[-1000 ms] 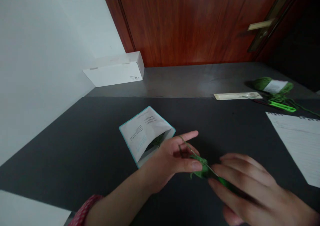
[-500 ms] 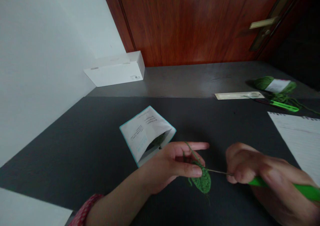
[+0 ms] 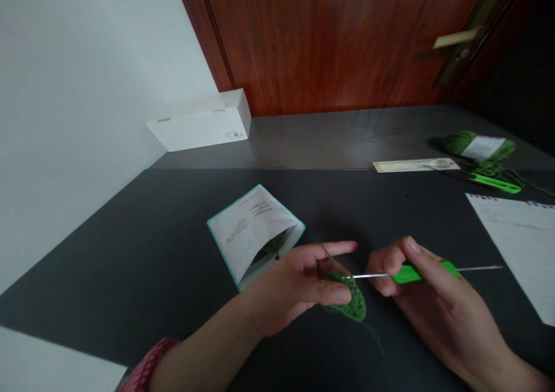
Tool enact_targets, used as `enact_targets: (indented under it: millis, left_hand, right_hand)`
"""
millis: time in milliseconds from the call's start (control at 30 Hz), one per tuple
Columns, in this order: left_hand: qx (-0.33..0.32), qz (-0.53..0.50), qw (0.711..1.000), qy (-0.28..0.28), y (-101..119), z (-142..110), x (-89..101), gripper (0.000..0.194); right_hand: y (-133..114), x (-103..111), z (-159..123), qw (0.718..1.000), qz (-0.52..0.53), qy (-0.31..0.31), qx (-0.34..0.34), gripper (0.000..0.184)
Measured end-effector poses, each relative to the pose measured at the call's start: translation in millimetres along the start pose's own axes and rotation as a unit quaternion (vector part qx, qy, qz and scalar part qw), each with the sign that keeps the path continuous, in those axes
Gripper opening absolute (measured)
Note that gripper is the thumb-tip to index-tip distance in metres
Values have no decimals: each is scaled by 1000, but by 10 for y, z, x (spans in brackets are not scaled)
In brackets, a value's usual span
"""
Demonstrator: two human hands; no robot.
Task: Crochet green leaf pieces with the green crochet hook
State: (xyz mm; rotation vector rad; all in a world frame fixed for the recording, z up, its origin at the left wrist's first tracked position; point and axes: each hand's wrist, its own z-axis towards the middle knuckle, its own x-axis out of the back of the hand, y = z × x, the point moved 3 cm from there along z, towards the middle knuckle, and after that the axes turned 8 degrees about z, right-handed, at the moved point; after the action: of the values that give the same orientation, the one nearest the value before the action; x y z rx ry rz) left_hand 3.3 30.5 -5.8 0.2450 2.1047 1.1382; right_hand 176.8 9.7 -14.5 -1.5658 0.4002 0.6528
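Between the thumb and fingers of my left hand point(image 3: 299, 285) is a small green crochet piece point(image 3: 356, 305), oval in shape, with loose thread ends below it. A strand of green yarn point(image 3: 329, 254) runs over the outstretched index finger of that hand. My right hand point(image 3: 433, 299) is closed around a crochet hook point(image 3: 407, 274) with a bright green handle and metal showing at both ends. The hook's tip meets the upper edge of the crochet piece; the exact stitch is hidden. Behind my left wrist lies a white pouch point(image 3: 243, 230), its mouth open, with dark green material inside.
At the far right sit a green yarn skein point(image 3: 481, 146), a bright green tool point(image 3: 495, 183) and a flat pale strip point(image 3: 416, 165). A lined paper sheet point(image 3: 520, 247) lies at the right. A white box point(image 3: 203, 123) stands against the wall, near the wooden door point(image 3: 329, 45).
My right hand has moved left and turned, showing more of the hook's handle and its far metal end. The hook is closer to the crochet piece. My left hand has barely shifted.
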Motion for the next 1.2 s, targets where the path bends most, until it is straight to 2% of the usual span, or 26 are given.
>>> enact_targets:
  millis: [167,300,400,567,700,833,967,1067,1200]
  left_hand:
    - [46,-32,996,-76,6,13,-31,64]
    - [89,-53,983,-153,-51,33,-43,66]
    - [100,-68,974,-189,-95,49,-41,65]
    - [102,-66,967,-224,-124,63,-42,67]
    - [105,-52,965,-234,-113,56,-44,68]
    - [80,-14,980,-180,-67,37,-43,61]
    - [12,63,997,-43,-17,19,-36,59]
    - [-50,134,989,45,18,1,-49,57]
    - [-99,212,968,94,54,-14,-75,56]
  right_hand:
    - [-161,-23,-69,982,-135,-84,99,39]
    - [-292,-28,-158,935,-246,-200,158,32]
    - [-334,-28,-197,904,-290,-267,166,30]
    - [-336,-33,-209,916,-275,-245,159,30]
    - [-283,-58,-180,953,-194,-188,135,36]
    - [-187,-74,-116,986,-87,-114,85,40]
    - [-99,-59,-79,995,-61,-51,63,43]
    - [-45,-28,-63,996,-75,-18,53,39]
    - [3,8,-26,997,-65,16,33,38]
